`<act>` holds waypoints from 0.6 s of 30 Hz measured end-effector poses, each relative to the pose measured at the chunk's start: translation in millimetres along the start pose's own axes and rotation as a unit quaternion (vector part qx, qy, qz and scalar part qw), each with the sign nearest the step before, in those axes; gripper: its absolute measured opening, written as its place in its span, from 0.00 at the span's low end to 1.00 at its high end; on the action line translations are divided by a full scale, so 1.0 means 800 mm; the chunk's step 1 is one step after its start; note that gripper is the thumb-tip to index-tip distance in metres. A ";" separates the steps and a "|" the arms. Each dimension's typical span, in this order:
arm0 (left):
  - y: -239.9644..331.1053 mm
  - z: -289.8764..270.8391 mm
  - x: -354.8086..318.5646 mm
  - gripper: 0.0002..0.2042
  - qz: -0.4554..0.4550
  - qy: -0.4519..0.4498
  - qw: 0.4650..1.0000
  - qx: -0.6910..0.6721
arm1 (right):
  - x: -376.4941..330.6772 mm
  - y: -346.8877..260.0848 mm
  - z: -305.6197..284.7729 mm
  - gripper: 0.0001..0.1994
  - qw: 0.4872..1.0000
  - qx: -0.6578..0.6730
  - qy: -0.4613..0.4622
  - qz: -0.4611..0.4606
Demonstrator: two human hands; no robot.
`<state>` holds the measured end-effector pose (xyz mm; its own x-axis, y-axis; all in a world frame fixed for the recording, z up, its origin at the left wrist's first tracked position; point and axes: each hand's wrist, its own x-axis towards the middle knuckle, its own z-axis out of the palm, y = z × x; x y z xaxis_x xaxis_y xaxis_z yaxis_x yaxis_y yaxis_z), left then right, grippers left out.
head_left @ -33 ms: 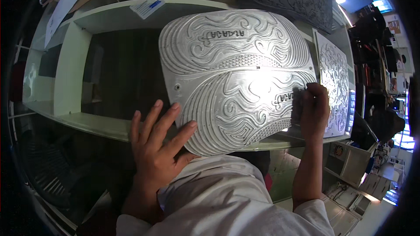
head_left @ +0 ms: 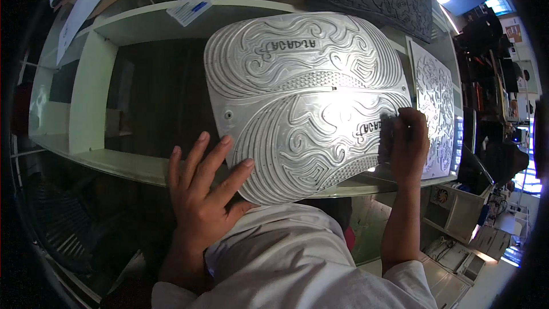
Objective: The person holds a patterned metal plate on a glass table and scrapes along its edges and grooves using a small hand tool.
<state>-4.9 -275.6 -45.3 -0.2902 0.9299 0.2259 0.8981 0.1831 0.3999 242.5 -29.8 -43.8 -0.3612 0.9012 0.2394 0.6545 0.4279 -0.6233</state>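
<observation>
A silvery metal plate (head_left: 286, 131) with rounded corners, raised wavy relief lines and mirrored lettering lies across a pale frame-topped table. My left hand (head_left: 201, 189) rests at its near left edge, fingers spread, with the thumb and some fingertips over the metal. At the plate's right edge, my right hand (head_left: 409, 143) is closed with bent fingers pressed together. What it pinches, if anything, is hidden. A dark patch lies on the metal just left of that hand; I cannot tell whether it is shadow or a thing. Bright glare covers part of the plate's middle.
Behind the plate lies a dark relief sheet (head_left: 372, 0). A second silvery relief plate (head_left: 437, 103) is on the right. An open clear plastic case (head_left: 191, 10) sits on the table's far rail, and white paper (head_left: 80, 17) hangs over the left corner. Cabinets (head_left: 457, 212) stand at the right.
The whole view has shifted very slightly, so the plate appears a little further left. Both hands keep the same pose and place on it.
</observation>
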 end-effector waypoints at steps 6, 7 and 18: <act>-0.001 0.005 0.001 0.28 0.005 -0.004 1.000 0.003 | -0.002 0.001 0.001 0.07 1.000 -0.009 0.011 -0.013; -0.001 0.004 0.001 0.28 0.004 -0.007 1.000 0.008 | -0.003 0.002 0.001 0.07 1.000 0.020 0.004 0.020; 0.000 0.002 0.002 0.28 0.000 -0.006 1.000 0.008 | 0.000 -0.011 -0.003 0.07 0.999 -0.001 0.001 -0.035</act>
<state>-4.9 -274.0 -46.3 -0.2868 0.9334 0.2156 0.9031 0.1883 0.3860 238.7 -33.3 -36.5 -0.4045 0.8694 0.2837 0.6294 0.4897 -0.6034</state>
